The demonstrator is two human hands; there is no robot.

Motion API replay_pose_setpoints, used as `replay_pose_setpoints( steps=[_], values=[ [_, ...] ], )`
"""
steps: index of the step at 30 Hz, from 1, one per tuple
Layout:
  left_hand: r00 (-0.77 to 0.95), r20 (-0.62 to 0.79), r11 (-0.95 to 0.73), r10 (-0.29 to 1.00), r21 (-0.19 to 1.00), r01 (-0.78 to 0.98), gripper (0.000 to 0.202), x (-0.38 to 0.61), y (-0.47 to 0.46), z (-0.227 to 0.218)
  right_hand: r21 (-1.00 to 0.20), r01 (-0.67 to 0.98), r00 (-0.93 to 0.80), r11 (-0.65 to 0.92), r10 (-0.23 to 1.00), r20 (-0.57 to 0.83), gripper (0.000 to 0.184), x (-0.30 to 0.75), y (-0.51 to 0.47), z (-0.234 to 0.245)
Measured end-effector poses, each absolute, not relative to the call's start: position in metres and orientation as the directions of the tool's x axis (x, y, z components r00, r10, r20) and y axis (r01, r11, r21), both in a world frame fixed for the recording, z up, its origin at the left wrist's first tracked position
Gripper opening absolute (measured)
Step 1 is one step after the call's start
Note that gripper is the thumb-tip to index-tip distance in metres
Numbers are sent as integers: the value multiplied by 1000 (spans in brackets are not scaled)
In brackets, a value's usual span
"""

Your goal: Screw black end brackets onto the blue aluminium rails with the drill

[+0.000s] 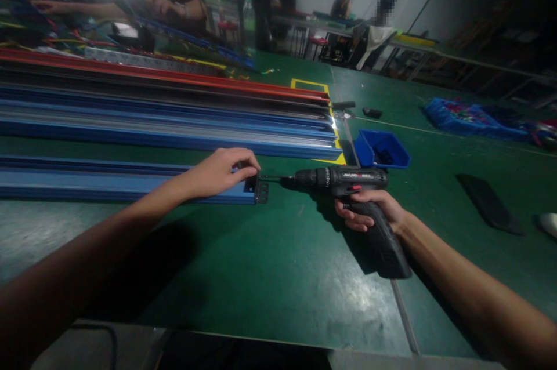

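My right hand (369,210) is wrapped round the grip of a black cordless drill (357,178), held level over the green table. Its long thin bit points left and reaches the end of a blue metal profile (209,184). A black end cap (261,190) sits at that end of the profile. Resting over the profile, my left hand (226,170) has its thumb and fingers closed at the top of the end cap, beside the bit's tip. Whether a screw is at the tip is too small to tell.
Behind lie several blue profiles (174,132) and a red one (195,74). A blue bin (383,149) with dark parts stands beyond the drill. To the right are a black flat piece (487,202) and a blue tray (474,118). A person works across the table.
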State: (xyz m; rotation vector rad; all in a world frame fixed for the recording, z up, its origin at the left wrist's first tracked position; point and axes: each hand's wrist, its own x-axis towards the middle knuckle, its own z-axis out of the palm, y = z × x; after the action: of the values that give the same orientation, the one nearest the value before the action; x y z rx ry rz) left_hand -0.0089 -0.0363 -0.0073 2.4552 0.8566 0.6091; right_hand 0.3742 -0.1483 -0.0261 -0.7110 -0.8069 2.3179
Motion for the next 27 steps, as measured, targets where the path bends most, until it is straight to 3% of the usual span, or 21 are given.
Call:
replay_pose_setpoints(
  steps=[27],
  values=[
    [708, 244, -693, 663, 558, 456, 23, -9, -37, -6, -692, -334, -689, -640, 667, -284, 26, 373, -150, -24]
  ],
)
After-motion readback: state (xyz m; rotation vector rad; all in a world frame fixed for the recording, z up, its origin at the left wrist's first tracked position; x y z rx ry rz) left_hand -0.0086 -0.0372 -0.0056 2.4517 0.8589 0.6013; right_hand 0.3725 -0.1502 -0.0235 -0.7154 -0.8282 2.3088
